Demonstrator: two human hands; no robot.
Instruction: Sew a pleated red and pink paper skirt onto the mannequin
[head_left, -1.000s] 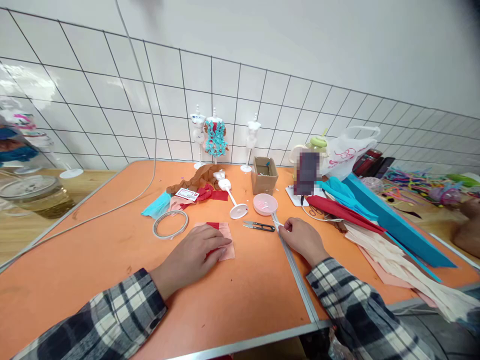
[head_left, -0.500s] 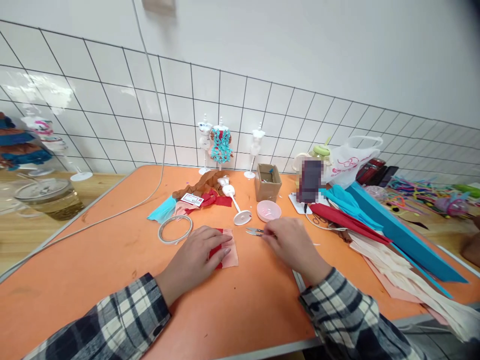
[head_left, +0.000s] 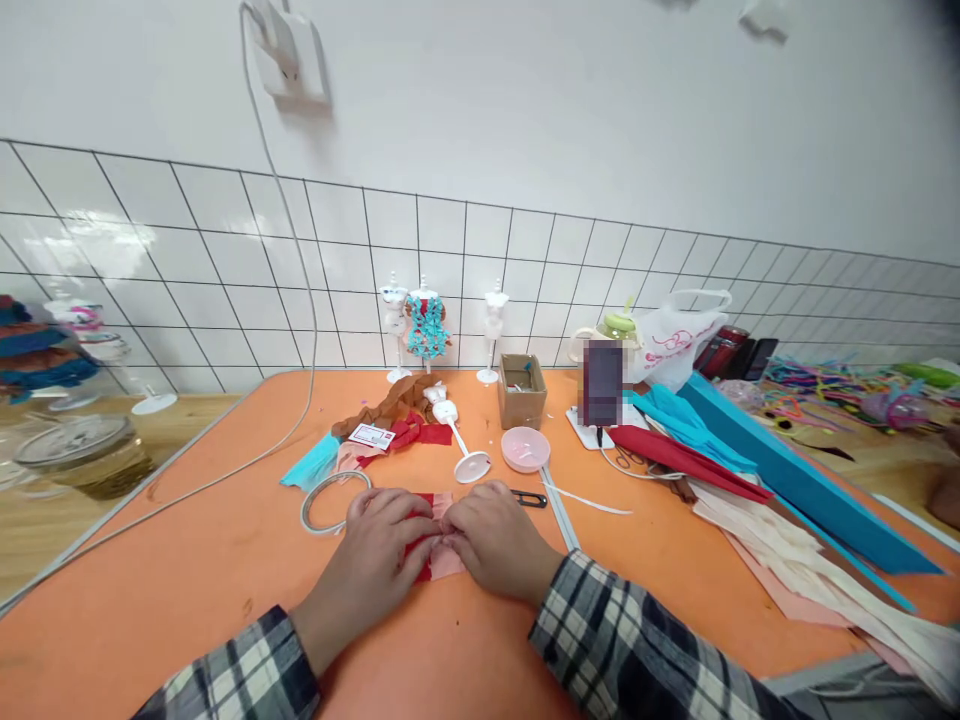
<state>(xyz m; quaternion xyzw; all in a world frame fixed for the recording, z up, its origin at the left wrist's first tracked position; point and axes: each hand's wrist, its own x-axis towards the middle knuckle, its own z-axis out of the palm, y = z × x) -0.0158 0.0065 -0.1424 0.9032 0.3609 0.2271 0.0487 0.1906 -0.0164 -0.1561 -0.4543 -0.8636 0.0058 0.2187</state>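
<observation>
Bunched fingertips and thumbs of both the left hand (head_left: 375,552) and the right hand (head_left: 504,545) are meeting, nearly closed, over a small pink cloth (head_left: 448,563) with a red piece (head_left: 425,573) showing beside it. They are touching the fabric; whether they are pinching it is hidden by the fingers. This cloth is lying on the orange table (head_left: 420,660), below the middle of the view.

Taking the cloth as the clock's centre, a white card (head_left: 371,437) is resting at 11 o'clock on some fabric, bearing a red mark and print too small to read. At 2 o'clock, farther off, a white plastic bag (head_left: 675,345) is showing pinkish lettering, blurred beyond reading.

Nearer at 2 o'clock, a pink bowl (head_left: 526,450) is holding small pale bits. Behind it, at 1 o'clock, an open cardboard box (head_left: 523,405) is containing indistinct pieces, one of them blue. Well apart towards 9 o'clock, a lidded clear jar (head_left: 82,455) is holding something yellowish.
</observation>
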